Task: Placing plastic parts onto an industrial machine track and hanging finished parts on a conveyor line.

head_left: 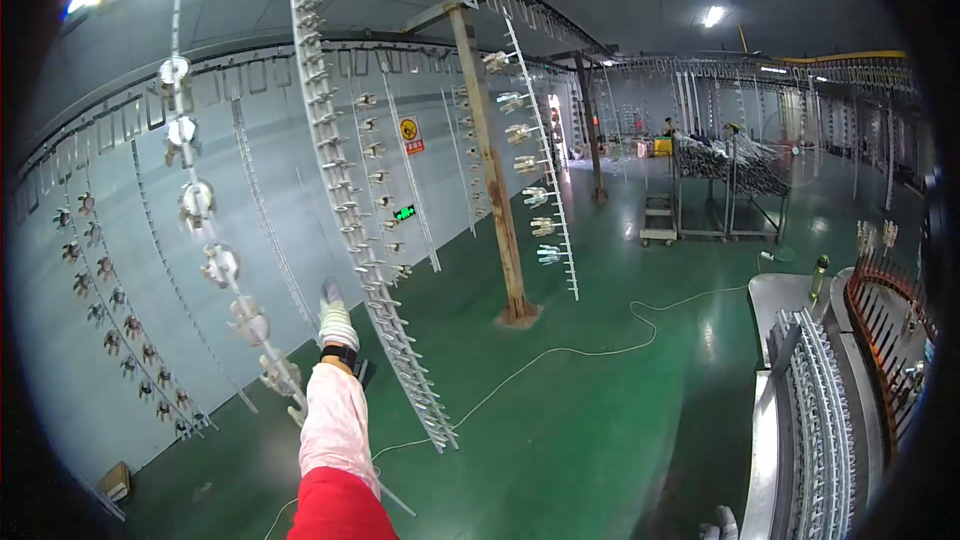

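My left arm, in a red and pale pink sleeve with a dark wristband, reaches forward. My left hand, in a white glove, is near the hanging racks; its fingers are blurred, and I cannot make out anything in them. Just right of it hangs a long pale rack with many short prongs. To its left, another rack carries several round, light-coloured parts. At the lower edge, only the gloved fingertips of my right hand show, stretched upward with nothing visible in them. They are left of a metal table.
Pronged racks lie stacked on the table. Beside it stands a curved brown rack with upright pins. A rusty post rises from the green floor, where a pale cable runs. Farther back is a loaded metal cart.
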### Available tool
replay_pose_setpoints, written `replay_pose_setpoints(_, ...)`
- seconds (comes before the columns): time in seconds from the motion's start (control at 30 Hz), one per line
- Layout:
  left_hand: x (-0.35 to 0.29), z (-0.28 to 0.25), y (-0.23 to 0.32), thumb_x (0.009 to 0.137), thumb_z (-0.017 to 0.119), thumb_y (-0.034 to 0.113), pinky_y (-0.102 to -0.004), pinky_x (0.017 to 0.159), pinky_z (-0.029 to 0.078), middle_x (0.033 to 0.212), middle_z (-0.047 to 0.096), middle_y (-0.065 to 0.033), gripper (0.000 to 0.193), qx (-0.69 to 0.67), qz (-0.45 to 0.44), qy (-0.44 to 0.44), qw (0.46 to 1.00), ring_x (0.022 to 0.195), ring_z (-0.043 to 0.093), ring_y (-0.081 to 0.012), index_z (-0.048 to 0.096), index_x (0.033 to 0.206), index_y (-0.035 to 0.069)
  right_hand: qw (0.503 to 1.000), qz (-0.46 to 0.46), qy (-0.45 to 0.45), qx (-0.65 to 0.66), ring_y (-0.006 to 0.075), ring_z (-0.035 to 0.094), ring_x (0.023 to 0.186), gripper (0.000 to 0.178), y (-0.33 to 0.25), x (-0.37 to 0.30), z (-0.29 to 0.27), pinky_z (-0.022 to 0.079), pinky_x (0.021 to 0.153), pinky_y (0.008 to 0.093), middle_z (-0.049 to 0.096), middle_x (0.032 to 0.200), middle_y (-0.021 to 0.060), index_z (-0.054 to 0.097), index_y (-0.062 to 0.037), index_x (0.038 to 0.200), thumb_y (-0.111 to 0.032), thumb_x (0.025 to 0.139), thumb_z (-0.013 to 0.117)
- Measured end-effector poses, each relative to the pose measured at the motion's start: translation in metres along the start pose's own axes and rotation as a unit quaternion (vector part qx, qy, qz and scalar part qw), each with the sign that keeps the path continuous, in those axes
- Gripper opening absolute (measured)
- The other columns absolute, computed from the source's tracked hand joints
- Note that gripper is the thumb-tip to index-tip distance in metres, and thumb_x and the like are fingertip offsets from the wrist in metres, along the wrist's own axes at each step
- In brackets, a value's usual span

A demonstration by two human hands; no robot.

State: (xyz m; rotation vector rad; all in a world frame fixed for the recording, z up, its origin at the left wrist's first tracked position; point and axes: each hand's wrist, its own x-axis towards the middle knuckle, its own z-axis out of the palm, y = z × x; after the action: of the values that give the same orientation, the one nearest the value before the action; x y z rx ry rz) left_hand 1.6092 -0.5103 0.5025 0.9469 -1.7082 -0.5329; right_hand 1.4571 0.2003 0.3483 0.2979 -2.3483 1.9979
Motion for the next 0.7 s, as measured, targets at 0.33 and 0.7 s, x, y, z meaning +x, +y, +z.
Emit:
replay_pose_setpoints(0.33,0.016,0.077,-0.083,0.096,0.024,0.037,-0.0478,0.111,0.004,0.151,0.005,-0.0088,0.057,0.808,0.177,-0.255,0.501,0.139,0.001,-0.0292,0.015,0.144,0.009,0.991,-0.033,0.053,-0.118,0.0241,0.055,0.107,0.038,0.028,0.087,0.082,0.039,0.095,0.0325,0.058,0.115,0.0147,0.053,-0.0029,0.120,-0.021,0.087,0.054)
replay_pose_setpoints(0.7,0.031,0.149,0.023,0.095,0.024,0.048,-0.0466,0.085,0.044,0.098,0.061,-0.0166,0.060,-0.218,0.102,-0.102,0.965,0.090,0.057,-0.0300,0.044,0.120,-0.002,0.990,-0.052,-0.083,-0.100,0.0285,0.055,0.107,0.040,0.003,0.183,0.213,0.043,0.093,0.0341,0.055,0.118,0.0163,0.047,-0.0052,0.125,-0.023,0.089,0.051)
